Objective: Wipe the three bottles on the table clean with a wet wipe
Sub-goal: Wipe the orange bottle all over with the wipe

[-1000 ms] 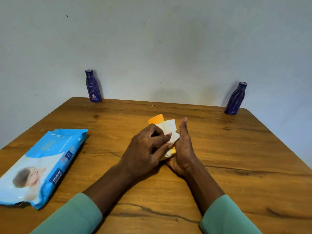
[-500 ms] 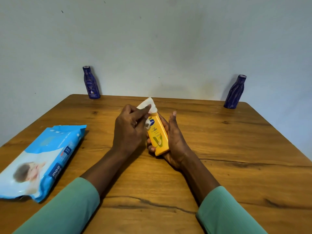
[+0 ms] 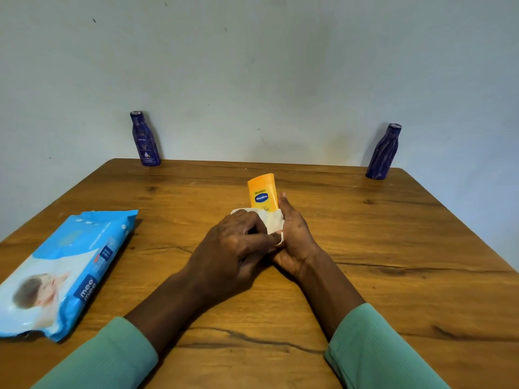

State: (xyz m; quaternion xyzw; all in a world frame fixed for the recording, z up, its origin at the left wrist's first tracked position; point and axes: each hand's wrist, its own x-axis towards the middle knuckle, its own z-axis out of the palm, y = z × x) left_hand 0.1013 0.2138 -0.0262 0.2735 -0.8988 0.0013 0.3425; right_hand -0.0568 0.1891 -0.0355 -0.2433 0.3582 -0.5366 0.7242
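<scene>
Fingers [image 3: 254, 230] of the left hand [image 3: 233, 256] press a white wet wipe [image 3: 271, 221] around the lower body of the yellow Vaseline bottle [image 3: 262, 192], clamped upright in the right hand [image 3: 295, 240] (its long axis pointing away), mid-table.

The light is soft and fairly dim, even across the scene, with a cool cast on the wall [image 3: 252, 66]. Beyond the fingertips, each blue bottle throws a faint blurred shadow on the wall: the left bottle [image 3: 144, 138] to its right, the right bottle [image 3: 384, 151] to its left. A dull sheen lies on the wooden table [image 3: 393, 234] out past the fingers. The wipes pack [image 3: 64, 270], well left of the fingers, shows mild glare on its plastic. Wide-angle distortion tilts both bottles inward and splays the table edges. Focus is moderate; small label print is soft.
</scene>
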